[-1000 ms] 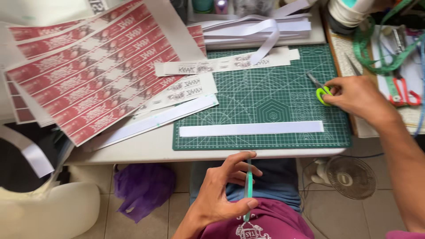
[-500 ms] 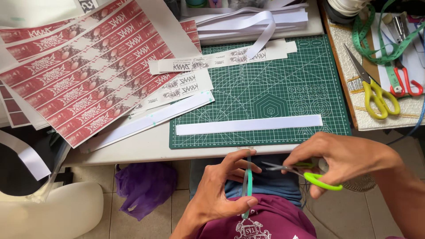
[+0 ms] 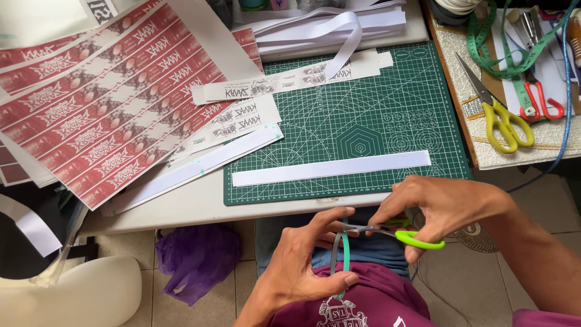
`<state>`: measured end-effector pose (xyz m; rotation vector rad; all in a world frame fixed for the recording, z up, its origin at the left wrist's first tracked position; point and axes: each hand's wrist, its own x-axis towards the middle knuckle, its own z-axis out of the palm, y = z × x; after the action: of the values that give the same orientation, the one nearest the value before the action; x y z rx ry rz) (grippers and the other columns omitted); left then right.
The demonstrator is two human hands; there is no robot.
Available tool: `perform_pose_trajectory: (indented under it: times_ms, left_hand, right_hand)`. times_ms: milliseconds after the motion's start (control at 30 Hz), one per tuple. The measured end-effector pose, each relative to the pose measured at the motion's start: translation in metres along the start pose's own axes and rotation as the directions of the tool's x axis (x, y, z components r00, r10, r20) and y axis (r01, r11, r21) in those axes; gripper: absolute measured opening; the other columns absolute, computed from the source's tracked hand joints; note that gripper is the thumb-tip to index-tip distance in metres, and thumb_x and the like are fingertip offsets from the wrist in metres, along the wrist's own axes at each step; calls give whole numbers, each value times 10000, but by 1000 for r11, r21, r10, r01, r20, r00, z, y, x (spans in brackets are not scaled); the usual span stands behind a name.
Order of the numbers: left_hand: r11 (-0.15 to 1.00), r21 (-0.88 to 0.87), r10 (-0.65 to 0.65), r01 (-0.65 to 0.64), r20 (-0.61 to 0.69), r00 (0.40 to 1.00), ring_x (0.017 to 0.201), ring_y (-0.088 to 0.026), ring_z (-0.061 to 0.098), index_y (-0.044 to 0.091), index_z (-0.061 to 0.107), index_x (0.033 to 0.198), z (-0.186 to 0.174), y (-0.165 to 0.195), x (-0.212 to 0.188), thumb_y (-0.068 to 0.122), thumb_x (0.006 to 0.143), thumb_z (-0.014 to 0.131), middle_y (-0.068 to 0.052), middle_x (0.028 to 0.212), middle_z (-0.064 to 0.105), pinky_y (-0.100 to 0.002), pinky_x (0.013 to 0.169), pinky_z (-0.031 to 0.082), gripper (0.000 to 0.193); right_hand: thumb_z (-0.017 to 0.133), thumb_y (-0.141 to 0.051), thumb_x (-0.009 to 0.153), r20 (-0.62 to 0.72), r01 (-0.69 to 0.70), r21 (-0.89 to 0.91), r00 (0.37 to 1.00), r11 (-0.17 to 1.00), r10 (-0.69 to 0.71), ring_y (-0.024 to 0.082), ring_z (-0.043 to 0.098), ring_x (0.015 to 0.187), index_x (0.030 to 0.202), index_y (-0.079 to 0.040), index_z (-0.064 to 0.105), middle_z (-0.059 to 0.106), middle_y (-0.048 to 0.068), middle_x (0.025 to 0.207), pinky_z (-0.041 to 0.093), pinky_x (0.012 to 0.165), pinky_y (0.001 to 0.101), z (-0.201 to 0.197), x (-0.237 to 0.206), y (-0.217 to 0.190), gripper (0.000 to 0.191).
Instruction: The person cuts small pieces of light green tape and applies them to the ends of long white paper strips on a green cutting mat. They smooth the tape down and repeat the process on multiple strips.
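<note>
My left hand pinches a narrow teal strip upright over my lap, below the table edge. My right hand grips small scissors with lime-green handles; their blades reach left to the top of the strip. A long white paper strip lies across the front of the green cutting mat.
Red printed label sheets cover the table's left side, with cut label strips and white strips beside them. Yellow-handled scissors, red-handled scissors and a green tape measure lie at the right. A purple bag sits on the floor.
My right hand picked the green-handled scissors up from the right of the mat and brought them down to my lap, where their blades now meet the strip in my left hand.
</note>
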<state>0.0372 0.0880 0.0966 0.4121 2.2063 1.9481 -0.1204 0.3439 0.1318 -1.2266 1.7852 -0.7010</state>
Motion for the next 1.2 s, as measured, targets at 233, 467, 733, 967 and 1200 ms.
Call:
perform_pose_trajectory:
  times_ms: [233, 467, 733, 967, 1200]
  left_hand:
    - [999, 27, -17, 17, 2, 1000, 1031, -264, 809, 100, 532, 1505, -1, 1, -1, 441, 737, 820, -153, 1200, 783, -361, 967, 652, 888]
    - [1000, -2, -16, 16, 20, 1000, 1069, -271, 809, 98, 512, 1522, 0, 1, -1, 431, 753, 819, -145, 1221, 787, -370, 992, 645, 892]
    - [996, 74, 57, -52, -67, 996, 1158, -310, 776, 79, 386, 1578, -1, -5, -2, 374, 773, 869, -150, 1271, 759, -396, 1058, 615, 984]
    - [958, 230, 207, -173, -136, 969, 1216, -317, 761, 44, 418, 1538, 9, -9, 1, 374, 762, 918, -162, 1309, 752, -397, 1061, 601, 981]
    - [950, 260, 213, -172, -141, 967, 1209, -330, 756, 35, 437, 1518, 9, -9, 1, 385, 757, 920, -176, 1329, 736, -397, 1026, 607, 966]
  right_hand:
    - [907, -559, 576, 10, -2, 59, 1000, 998, 2, 178, 737, 706, 1129, -47, 802, 813, 33, 820, 493, 751, 327, 0, 2, -2, 761]
    - [926, -443, 616, 29, -136, 28, 990, 990, 135, 186, 626, 582, 1141, -73, 815, 694, 58, 611, 475, 681, 333, 2, 6, -8, 652]
    - [876, -386, 692, -197, 369, 205, 923, 906, -332, 129, 719, 882, 1176, -63, 678, 741, 30, 980, 568, 786, 276, 4, -4, -9, 615]
    - [857, -183, 753, -494, -23, 503, 813, 864, 309, 152, 758, 966, 1158, -81, 678, 811, 48, 999, 601, 892, 347, 53, 13, -19, 455]
    - [867, -168, 733, -483, -72, 497, 804, 865, 345, 136, 763, 963, 1270, -126, 606, 804, 24, 951, 546, 949, 316, 49, 29, -36, 599]
